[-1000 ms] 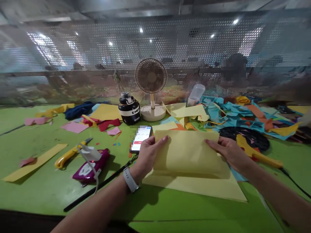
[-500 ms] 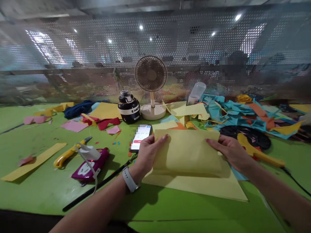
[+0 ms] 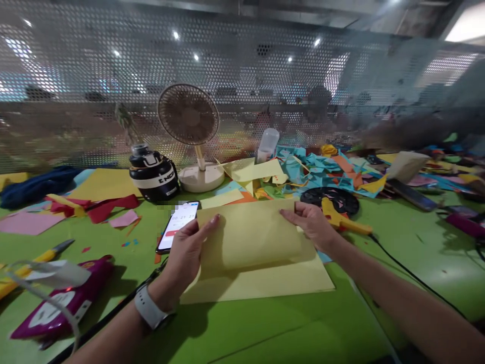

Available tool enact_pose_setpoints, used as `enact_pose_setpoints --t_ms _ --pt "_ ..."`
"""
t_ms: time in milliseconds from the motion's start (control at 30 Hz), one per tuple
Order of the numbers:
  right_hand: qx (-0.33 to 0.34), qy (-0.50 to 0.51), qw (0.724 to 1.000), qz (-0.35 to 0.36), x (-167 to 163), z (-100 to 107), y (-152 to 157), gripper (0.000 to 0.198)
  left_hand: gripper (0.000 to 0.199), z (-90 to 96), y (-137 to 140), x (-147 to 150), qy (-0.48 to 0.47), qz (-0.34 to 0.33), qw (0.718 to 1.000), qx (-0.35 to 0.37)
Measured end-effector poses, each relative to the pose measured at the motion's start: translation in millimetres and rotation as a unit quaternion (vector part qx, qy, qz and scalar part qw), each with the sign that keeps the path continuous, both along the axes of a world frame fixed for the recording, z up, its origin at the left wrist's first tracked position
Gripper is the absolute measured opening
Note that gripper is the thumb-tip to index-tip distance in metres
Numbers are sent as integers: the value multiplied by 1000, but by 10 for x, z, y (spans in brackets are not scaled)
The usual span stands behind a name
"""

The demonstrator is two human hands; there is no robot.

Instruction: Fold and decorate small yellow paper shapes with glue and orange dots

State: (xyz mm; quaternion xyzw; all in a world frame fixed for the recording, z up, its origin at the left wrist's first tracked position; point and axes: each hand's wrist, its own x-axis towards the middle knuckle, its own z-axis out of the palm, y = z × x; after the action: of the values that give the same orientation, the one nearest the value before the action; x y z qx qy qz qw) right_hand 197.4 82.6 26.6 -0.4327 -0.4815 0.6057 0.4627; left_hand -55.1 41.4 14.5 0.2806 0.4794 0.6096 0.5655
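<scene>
A pale yellow sheet of paper [image 3: 250, 232] is curled over on itself between my two hands, its fold bulging towards me. My left hand [image 3: 187, 255] pinches its left edge, thumb on top and fingers behind. On the far right corner, my right hand [image 3: 308, 220] grips the same sheet, thumb in front. Beneath it, more yellow paper [image 3: 265, 288] lies flat on the green table [image 3: 242, 328]; I cannot tell whether it is the same sheet. A phone [image 3: 178, 227] with a running timer lies just beyond my left hand. Past my right hand rests a yellow glue gun [image 3: 344, 222].
A beige fan [image 3: 189, 116] and a dark bottle [image 3: 153, 174] stand at the back. Coloured paper scraps [image 3: 310, 169] pile up behind a black round object [image 3: 329, 197]. At left lie a purple pouch [image 3: 87, 288] and a yellow-handled cutter [image 3: 49, 255]. A cord [image 3: 413, 278] runs right.
The view has turned to the right, so the fan, bottle and phone sit further left. Both hands keep hold of the yellow sheet, which remains curled.
</scene>
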Motion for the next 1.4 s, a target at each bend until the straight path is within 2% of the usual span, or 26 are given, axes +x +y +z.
enact_pose_setpoints --t_ms 300,400,467,533,600,667,733,967,1067,1167,1400 --pt "-2 -21 1000 0 -11 16 -9 32 25 89 -41 16 54 -17 998 -35" --pt "-19 -102 994 32 42 -11 24 31 29 122 -40 -1 104 -71 990 -61" --pt "-1 -211 975 68 100 -56 71 29 31 98 -19 -25 155 -132 977 -71" --pt "62 -359 927 95 153 -103 125 29 31 37 19 -55 238 -189 950 -72" --pt "119 -470 868 107 183 -129 167 32 29 -32 68 -83 352 -210 911 -49" --pt "141 -512 840 106 181 -124 187 33 29 -76 123 -103 464 -228 856 -26" --pt "151 -527 830 101 154 -103 187 32 30 -79 180 -116 534 -238 811 -17" --pt "188 -599 776 67 61 -132 165 26 29 6 340 -132 639 -255 726 -10" --pt "195 -615 762 51 50 -164 167 25 26 -2 363 -122 652 -249 716 -3" --pt "201 -623 754 46 37 -171 170 24 25 -9 367 -115 681 -233 694 13" --pt "197 -627 753 34 8 -183 163 21 24 6 391 -120 717 -237 655 25"
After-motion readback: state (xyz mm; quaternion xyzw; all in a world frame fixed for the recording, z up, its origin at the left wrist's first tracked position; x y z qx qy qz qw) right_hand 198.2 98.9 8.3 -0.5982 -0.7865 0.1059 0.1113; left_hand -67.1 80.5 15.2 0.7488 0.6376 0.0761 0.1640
